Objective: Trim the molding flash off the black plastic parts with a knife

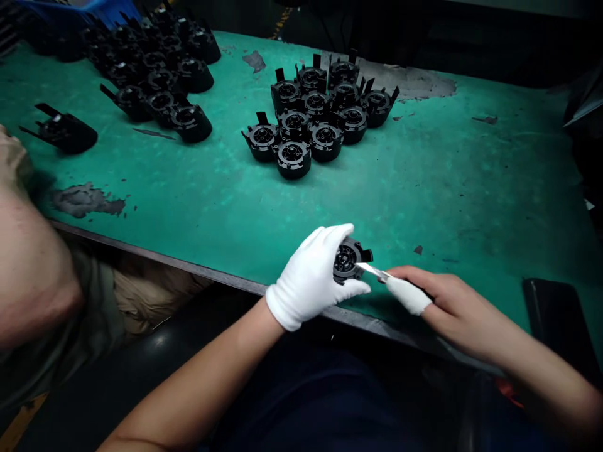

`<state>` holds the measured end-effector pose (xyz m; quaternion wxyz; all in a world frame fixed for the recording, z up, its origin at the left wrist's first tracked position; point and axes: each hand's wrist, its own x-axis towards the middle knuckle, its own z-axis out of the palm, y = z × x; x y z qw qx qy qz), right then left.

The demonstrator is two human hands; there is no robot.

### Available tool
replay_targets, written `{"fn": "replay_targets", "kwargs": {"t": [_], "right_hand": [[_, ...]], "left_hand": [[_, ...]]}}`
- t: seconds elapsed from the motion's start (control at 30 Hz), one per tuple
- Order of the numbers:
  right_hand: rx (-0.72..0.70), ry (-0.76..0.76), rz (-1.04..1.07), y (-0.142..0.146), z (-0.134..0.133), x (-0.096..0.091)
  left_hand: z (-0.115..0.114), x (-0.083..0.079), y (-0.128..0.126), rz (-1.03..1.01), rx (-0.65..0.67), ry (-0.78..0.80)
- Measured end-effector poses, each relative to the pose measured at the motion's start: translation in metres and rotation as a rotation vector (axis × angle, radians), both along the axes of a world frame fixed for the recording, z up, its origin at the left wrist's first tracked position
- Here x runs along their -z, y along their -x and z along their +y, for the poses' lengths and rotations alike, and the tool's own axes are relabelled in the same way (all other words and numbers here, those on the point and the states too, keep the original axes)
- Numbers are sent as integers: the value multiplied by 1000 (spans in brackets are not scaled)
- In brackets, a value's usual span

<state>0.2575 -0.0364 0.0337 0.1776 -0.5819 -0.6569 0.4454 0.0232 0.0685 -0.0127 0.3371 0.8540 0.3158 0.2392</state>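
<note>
A round black plastic housing [347, 258] is held near the table's front edge by my left hand [318, 270], which wears a white glove. Its fingers wrap the left side, and the thumb lies along the near side. My right hand [438, 295], bare but for a white cover on the thumb, grips a craft knife [375, 272]. The knife's blade points left and reaches the right rim of the housing; whether it touches cannot be made out. A black prong sticks out from the housing's right side.
Several similar black housings [293, 157] stand grouped at the table's middle back. More black housings [191, 122] stand at the left, by a blue bin [103, 11]. Another person's arm [32, 263] is at the left edge. A dark flat object [558, 320] lies at the right.
</note>
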Motion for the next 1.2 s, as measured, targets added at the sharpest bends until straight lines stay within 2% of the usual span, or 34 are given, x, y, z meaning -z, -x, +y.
{"fn": "replay_targets", "kwargs": {"t": [0.07,0.1,0.2,0.27,0.33,0.43,0.5,0.57,0.63,0.7,0.77,0.87,0.97,1.1,1.2], "right_hand": [[275,184,293,25,-24,10],[369,283,462,40,-36,16],[532,505,827,81,-56,33],[577,545,926,98,-57,35],[566,513,951,104,-53,29],[422,388,943,110,-50,10],[369,423,1068,118,-51,3],[475,564,1263,131,-53,6],[679,651,1392,143,-55,17],[831,620,1443,154,-55,30],[900,552,1497,162,-54,39],[913,480,1536,171,-53,39],[889,352,1518,171,-56,28],[900,33,1454,147,-56,10],[954,-57,1304,116,-51,8]], "left_hand": [[-14,5,2,-5,-156,-44],[-19,7,3,-3,-204,-60],[-27,10,5,10,-259,-63],[-26,11,5,18,-261,-46],[-24,11,4,28,-267,-41],[-22,14,4,39,-279,-74],[-22,16,4,36,-296,-101],[-24,17,5,30,-322,-115],[-25,17,5,31,-344,-123],[-27,16,5,36,-359,-138],[-28,16,4,39,-374,-161],[-28,17,1,46,-388,-170],[-30,19,-2,47,-383,-181],[-33,14,-3,25,-344,-244],[-22,3,9,-4,-252,-117]]}}
